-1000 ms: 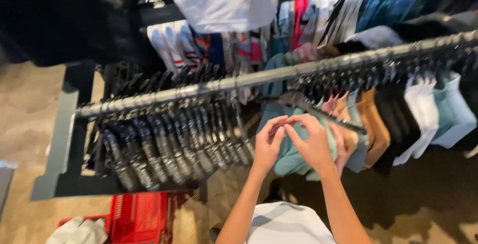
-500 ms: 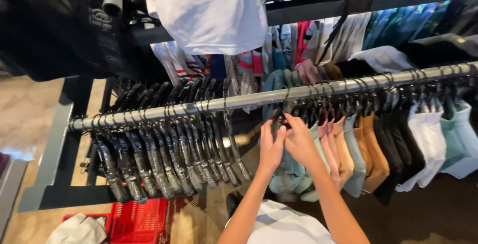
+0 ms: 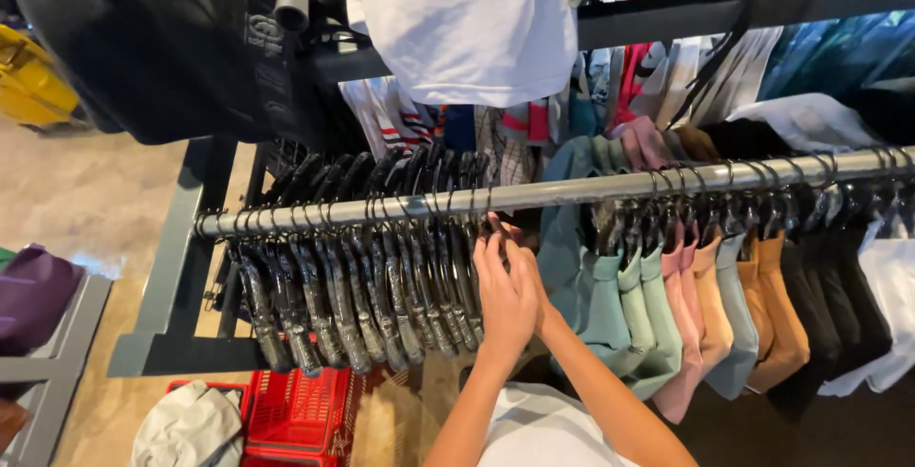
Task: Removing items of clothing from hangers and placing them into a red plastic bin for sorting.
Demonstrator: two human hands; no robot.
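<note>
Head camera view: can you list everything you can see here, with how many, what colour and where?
Rail: one, grey metal, running left to right across the middle.
Empty hangers: many, black, bunched on the rail's left half.
Hung garments: about a dozen, green, pink, tan, black and white, on the rail's right half.
White garment: one, hanging top centre.
Dark garment: one, black, top left.
Basket: one, red, on the floor below the hangers.
Rack frame: grey, left.
Left hand and right hand: raised together at the last black hanger; grip unclear.
</note>
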